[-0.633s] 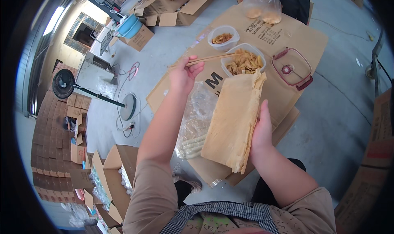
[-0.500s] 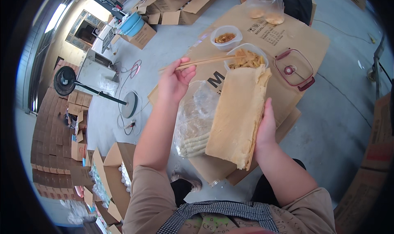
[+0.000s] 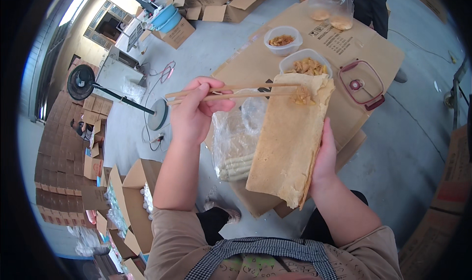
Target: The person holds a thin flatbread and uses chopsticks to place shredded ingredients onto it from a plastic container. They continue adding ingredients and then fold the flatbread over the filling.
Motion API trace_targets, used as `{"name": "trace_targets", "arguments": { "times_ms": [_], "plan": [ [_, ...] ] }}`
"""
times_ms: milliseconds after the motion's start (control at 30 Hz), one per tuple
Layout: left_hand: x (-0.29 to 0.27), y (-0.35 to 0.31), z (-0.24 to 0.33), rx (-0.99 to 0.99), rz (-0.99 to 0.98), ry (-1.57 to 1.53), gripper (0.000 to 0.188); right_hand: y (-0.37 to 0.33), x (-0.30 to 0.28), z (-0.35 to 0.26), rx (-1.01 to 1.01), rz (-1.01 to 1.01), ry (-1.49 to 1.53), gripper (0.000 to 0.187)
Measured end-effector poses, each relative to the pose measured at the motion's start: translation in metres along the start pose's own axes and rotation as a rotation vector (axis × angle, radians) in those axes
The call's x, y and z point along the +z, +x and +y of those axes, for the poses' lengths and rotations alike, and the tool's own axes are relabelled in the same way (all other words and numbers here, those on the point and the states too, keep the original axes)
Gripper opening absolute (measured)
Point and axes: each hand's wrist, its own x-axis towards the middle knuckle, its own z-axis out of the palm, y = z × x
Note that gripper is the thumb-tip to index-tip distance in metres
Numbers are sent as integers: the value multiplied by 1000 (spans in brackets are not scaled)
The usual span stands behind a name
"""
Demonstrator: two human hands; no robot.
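The left hand is pinching chopsticks at a food clump on the far end of the flatbread, which the right hand is clasping; most bread is lying bare, the tub beyond holding more.

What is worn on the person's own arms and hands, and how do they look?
The left sleeve and right sleeve are tan and short, ending near the elbows. The left hand and right hand are bare: no glove, watch or bracelet shows. Rings on the right hand I cannot rule out; part of it is hidden.
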Motion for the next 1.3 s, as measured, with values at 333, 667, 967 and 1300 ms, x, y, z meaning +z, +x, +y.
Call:
{"name": "trace_targets", "arguments": {
  "times_ms": [333, 667, 967, 1300],
  "plan": [
    [7, -32, 16, 10, -56, 119, 27, -3, -1, 3, -2, -14, -18, 66],
    [21, -17, 11, 27, -45, 106, 26, -7, 1, 4, 19, -32, -14, 66],
    [1, -14, 10, 104, -36, -7, 24, 0, -1, 0, -1, 14, -4, 66],
    [-17, 173, -72, -1, 238, 116, 20, 16, 0, -1, -6, 105, -27, 64]
  ]
}}
